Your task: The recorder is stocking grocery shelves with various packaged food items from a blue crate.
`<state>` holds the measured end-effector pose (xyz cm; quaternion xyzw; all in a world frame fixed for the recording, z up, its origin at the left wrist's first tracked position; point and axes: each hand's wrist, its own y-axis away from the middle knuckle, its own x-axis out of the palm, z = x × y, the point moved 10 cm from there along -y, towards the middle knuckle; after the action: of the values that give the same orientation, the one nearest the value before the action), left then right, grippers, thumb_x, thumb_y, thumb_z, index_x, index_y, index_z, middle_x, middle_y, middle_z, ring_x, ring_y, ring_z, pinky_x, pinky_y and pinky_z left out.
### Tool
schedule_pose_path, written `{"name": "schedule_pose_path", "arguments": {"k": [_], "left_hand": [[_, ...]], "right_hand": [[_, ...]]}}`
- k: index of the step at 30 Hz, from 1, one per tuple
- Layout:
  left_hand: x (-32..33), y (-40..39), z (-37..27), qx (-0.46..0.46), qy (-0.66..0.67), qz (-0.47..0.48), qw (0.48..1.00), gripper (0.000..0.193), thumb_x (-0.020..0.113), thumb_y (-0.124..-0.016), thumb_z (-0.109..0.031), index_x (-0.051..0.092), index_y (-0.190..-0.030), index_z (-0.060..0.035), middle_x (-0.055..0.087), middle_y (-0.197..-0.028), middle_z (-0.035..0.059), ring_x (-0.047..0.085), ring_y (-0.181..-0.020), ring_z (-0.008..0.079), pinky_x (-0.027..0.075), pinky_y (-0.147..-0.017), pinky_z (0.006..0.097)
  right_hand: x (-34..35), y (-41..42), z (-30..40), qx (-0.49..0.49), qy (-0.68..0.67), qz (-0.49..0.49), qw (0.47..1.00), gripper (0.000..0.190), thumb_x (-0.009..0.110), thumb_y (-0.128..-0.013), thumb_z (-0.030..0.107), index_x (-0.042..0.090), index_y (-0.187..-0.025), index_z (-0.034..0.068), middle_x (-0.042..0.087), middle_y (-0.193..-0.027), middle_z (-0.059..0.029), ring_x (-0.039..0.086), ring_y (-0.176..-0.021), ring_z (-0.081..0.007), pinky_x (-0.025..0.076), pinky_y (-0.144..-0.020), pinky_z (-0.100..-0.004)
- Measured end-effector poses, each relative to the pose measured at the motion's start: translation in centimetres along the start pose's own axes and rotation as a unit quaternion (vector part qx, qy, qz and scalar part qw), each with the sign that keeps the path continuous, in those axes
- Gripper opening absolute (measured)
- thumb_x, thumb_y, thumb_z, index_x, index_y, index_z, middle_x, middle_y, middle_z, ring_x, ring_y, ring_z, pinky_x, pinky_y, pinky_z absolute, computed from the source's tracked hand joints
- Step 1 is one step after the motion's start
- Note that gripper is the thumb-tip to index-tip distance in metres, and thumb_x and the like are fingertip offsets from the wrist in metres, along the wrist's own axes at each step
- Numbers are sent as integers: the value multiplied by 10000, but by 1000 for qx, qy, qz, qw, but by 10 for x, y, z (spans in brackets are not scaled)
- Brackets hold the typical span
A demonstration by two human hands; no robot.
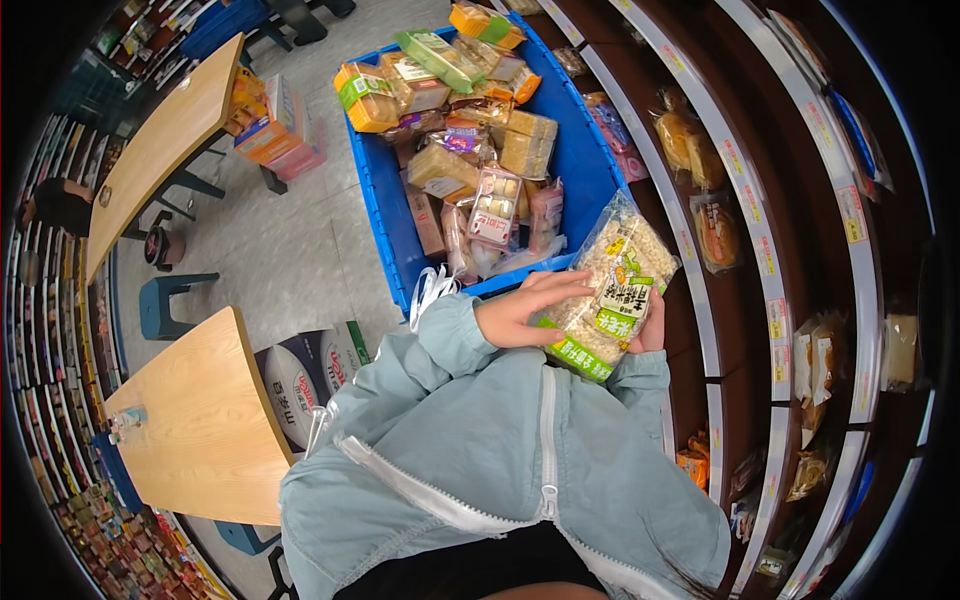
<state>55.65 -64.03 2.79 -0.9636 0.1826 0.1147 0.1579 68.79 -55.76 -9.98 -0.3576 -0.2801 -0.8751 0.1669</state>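
In front of my chest is a clear plastic bag of puffed-grain snacks [634,259] with green and white printing, tilted over the near right corner of a blue plastic crate [382,225]. My right hand [652,326] grips the bag's right edge, its fingers partly hidden behind it. Across the left part of its front lies my left hand [525,307], thumb and fingers spread against the plastic. Inside the crate are packaged breads and cakes, among them a clear box of small round pastries [495,206], a wrapped block of pale cakes [529,142] and a green-topped pack [441,60].
Shelving [694,300] with price labels and scattered packaged breads [716,232] runs along my right. To the left are wooden tables [202,435], a blue stool [169,304], a printed carton [300,382] and stacked orange-pink boxes [281,131]. A person [60,206] is at the far left.
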Motion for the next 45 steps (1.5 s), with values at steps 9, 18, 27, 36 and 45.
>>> {"name": "schedule_pose_path", "arguments": {"k": [9, 18, 27, 36, 45], "left_hand": [[-122, 119, 29, -241, -61, -294, 923, 288, 495, -756, -135, 462, -1029, -49, 487, -990, 55, 461, -884, 134, 378, -732, 256], [-171, 262, -4, -359, -140, -515, 766, 280, 483, -745, -146, 468, -1012, -62, 493, -1003, 65, 455, -900, 164, 369, -730, 292], [-157, 148, 91, -395, -195, -243, 864, 309, 517, -706, -240, 515, -938, -36, 537, -897, 126, 524, -778, 255, 410, -664, 323], [-95, 41, 221, -447, -295, 52, 843, 262, 451, -712, -229, 543, -777, 7, 554, -653, 119, 537, -587, 229, 443, -541, 302], [-22, 23, 261, -421, -221, 144, 868, 276, 450, -707, -233, 529, -807, 12, 550, -625, 129, 534, -556, 236, 439, -522, 312]], "right_hand": [[-9, -29, 6, 9, -16, -4, 1000, 428, 377, -791, 333, 386, -1088, 25, 462, -1055, -118, 475, -920, -240, 391, -787, -355], [-8, -52, -7, 11, -67, -17, 998, 416, 391, -781, 354, 425, -1070, 57, 496, -1014, -92, 491, -889, -224, 395, -778, -336], [-19, -41, 11, -21, -62, -59, 996, 447, 386, -775, 378, 414, -1089, 61, 483, -1033, -89, 475, -911, -230, 386, -787, -342], [-57, 11, 52, -127, -117, -88, 981, 442, 385, -773, 375, 424, -1078, 58, 486, -1028, -89, 479, -902, -222, 389, -783, -338], [-138, 104, 48, -229, -176, -226, 930, 400, 412, -769, 343, 449, -1030, 42, 515, -985, -97, 510, -858, -219, 408, -766, -335]]}}
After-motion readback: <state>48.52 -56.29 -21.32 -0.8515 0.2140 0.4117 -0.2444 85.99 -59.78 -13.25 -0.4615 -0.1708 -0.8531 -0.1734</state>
